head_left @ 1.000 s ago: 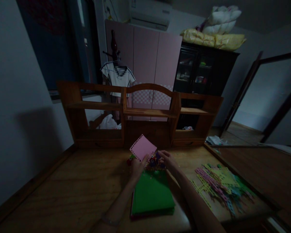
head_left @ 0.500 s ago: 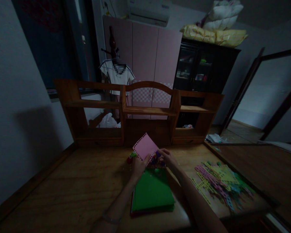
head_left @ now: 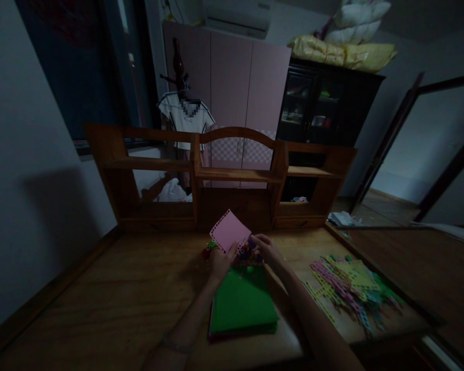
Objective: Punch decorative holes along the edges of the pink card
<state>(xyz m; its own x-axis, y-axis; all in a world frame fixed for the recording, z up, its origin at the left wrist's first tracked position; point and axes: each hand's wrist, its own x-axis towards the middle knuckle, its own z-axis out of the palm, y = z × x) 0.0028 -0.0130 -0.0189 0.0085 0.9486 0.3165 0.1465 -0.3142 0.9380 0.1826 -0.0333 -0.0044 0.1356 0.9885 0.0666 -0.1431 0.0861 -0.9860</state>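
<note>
A pink square sheet [head_left: 230,231] with small holes punched along its edges is held up, tilted, over the desk. My left hand [head_left: 221,262] grips its lower edge, thumb in front. At the sheet's right corner is my right hand [head_left: 266,248], its fingers pinched together by a small purple thing [head_left: 251,242]; whether they hold the sheet or that thing is unclear. Small colourful objects, one red [head_left: 206,251] and one green, lie behind my hands. Below them sits a stack of green sheets [head_left: 244,301].
On the right of the wooden desk [head_left: 139,288] lies a pile of pink, yellow, green and blue perforated strips [head_left: 348,283]. A wooden shelf unit [head_left: 237,176] stands along the back edge. A wall [head_left: 42,206] rises at the left.
The pink sheet has shifted slightly up and left with my left hand. My right hand stays at the sheet's right corner, and the view has tilted a little.
</note>
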